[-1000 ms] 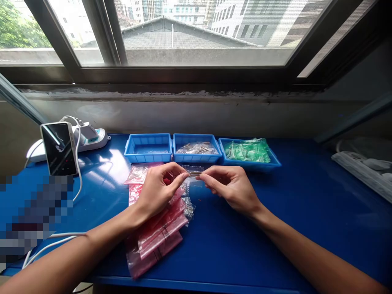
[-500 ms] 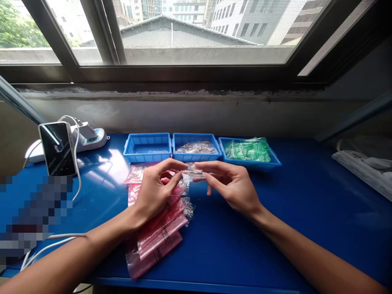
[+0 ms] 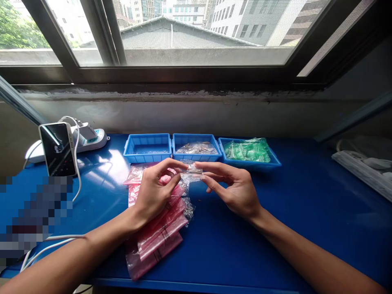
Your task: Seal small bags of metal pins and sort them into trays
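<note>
A small clear plastic bag point(image 3: 191, 173) with thin metal pieces in it is held up between both hands, above the blue table. My left hand point(image 3: 157, 185) pinches its left side between thumb and fingers. On the opposite side, my right hand point(image 3: 234, 185) grips the bag's right edge with thumb and forefinger. Under and beside my left hand lie several pink plastic bags point(image 3: 162, 228), overlapping in a row. Small clear packets point(image 3: 188, 209) with little metal parts stick out at their right ends.
Three blue trays stand along the back: one nearly bare point(image 3: 148, 157), a middle one point(image 3: 197, 157) with clear packets, and a right one point(image 3: 254, 164) with green bags. A phone point(image 3: 58, 149) leans by a white power strip point(image 3: 94, 141) at left. Cables cross the table's left side.
The clear bag has turned and spread flatter between my fingers. My right hand's fingers have shifted slightly and curled in; the left hand stays nearly in place.
</note>
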